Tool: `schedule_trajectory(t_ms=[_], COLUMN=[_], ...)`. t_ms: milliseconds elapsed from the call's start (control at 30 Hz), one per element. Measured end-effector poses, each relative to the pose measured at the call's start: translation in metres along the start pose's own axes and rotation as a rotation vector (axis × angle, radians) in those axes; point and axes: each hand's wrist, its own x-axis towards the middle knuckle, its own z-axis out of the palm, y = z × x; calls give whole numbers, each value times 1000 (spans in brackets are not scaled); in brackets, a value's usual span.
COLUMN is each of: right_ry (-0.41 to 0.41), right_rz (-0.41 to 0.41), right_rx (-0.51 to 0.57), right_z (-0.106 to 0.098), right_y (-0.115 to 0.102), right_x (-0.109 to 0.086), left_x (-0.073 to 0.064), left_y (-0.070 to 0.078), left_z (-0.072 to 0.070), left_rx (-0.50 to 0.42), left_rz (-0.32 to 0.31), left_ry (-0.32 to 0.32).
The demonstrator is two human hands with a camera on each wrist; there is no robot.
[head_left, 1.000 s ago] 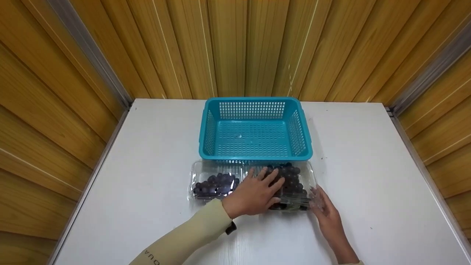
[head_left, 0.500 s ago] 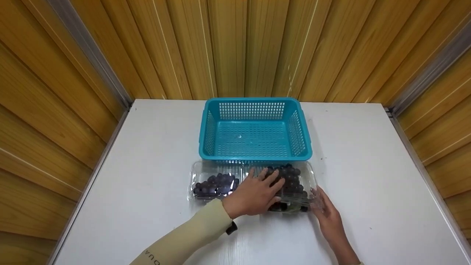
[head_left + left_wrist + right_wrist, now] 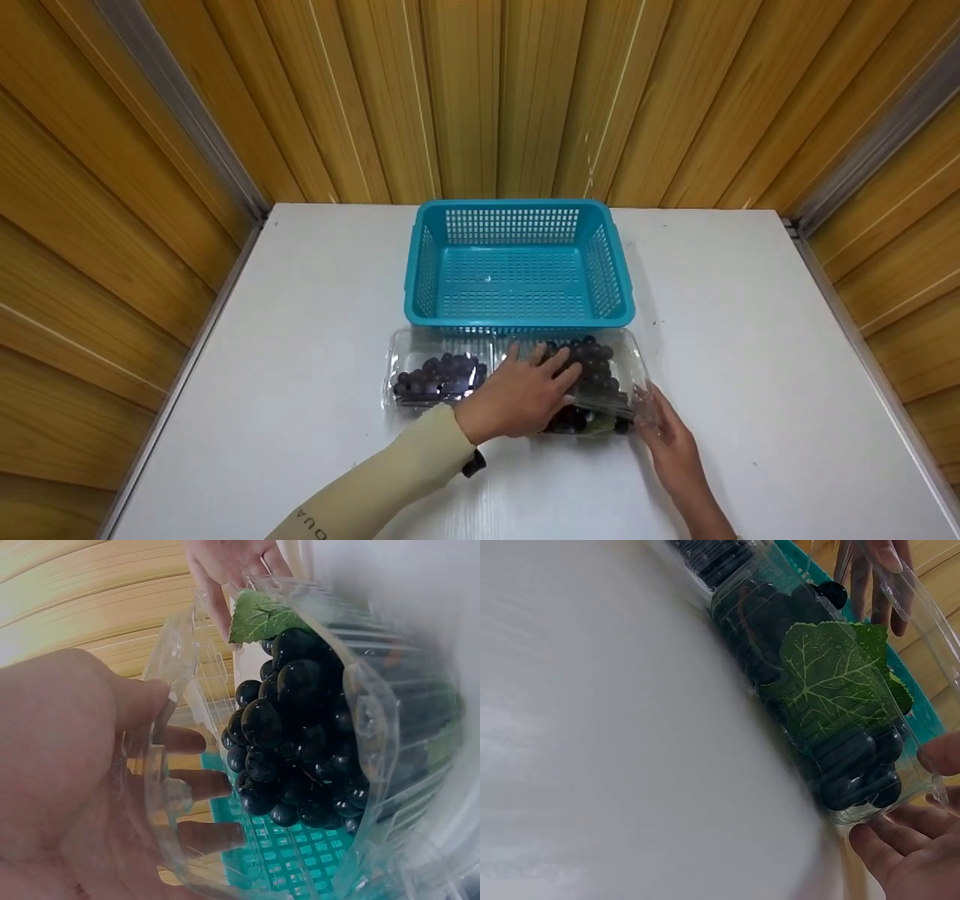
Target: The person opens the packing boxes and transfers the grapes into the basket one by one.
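In the head view a clear plastic clamshell box of dark grapes lies in front of the basket. My left hand spreads across its lid. In the left wrist view the lid's edge passes between the thumb and long fingers, and the lid stands raised from the grapes. At the box's right end, my right hand holds the corner. The right wrist view has its thumb by the lid's corner and its fingers against the end wall. A green leaf lies against the grapes.
A second clear box with dark grapes sits directly left of the first. Behind both stands a turquoise perforated basket. Wood-patterned walls enclose the white table at the back and sides.
The lid's front edge has risen slightly, so more grapes and some leaf show along the box's front. Both hands stay almost in place; the boxes and basket have not moved.
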Motion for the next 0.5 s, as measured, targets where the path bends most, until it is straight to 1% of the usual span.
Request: schedule_trajectory(t_ms=[200, 333, 500], right_ry=[7, -1, -13], right_rz=[5, -2, 11], right_rx=[-5, 0, 9], right_z=[0, 0, -1], right_y=[1, 2, 2], right_x=[-1, -2, -3], left_x=[1, 2, 2], left_y=[0, 0, -2], left_z=[-2, -3, -5], left_rx=[9, 11, 27], left_rz=[10, 13, 24], left_ry=[16, 21, 34])
